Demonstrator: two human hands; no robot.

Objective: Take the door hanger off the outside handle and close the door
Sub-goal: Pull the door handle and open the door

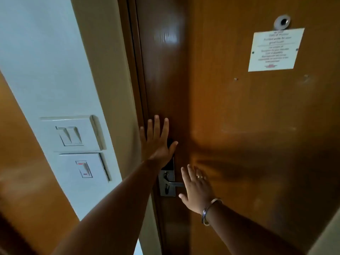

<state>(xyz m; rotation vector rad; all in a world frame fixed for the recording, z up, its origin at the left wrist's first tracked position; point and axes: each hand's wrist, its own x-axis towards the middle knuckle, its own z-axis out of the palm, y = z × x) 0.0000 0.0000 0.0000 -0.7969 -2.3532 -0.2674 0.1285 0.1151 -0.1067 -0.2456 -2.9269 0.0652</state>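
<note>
Left hand [157,142] first: you've got it flat against the door [230,116], fingers spread wide apart, palm pressed to the wood close to the latch edge, just above the lock plate [167,182]. Nothing is held in it. Your right hand [196,188] is lower and to the right, also splayed flat on the panel with nothing in it, its fingers lying over the free end of the lever handle [175,183]. A ring sits on one finger and a metal bangle [208,211] on the wrist.

Now the door hanger: it's nowhere to be seen. Neither hand carries it, and the inside handle is bare. The outside handle is hidden behind the door, so whether the hanger is already off can't be told from here.

So the step in hand looks like the closing push. The door's left edge sits tight against the dark frame [137,70], with no gap showing along it, so it appears shut or within a whisker of it. Whether the latch has caught isn't visible.

Next move, as I read it: keep both palms square and press evenly near the lock side until the latch seats, then ease off.

Further out, two switch plates [73,134] sit on the pale wall to the left, and a printed notice [275,50] hangs far up the door beneath the peephole [282,22].
</note>
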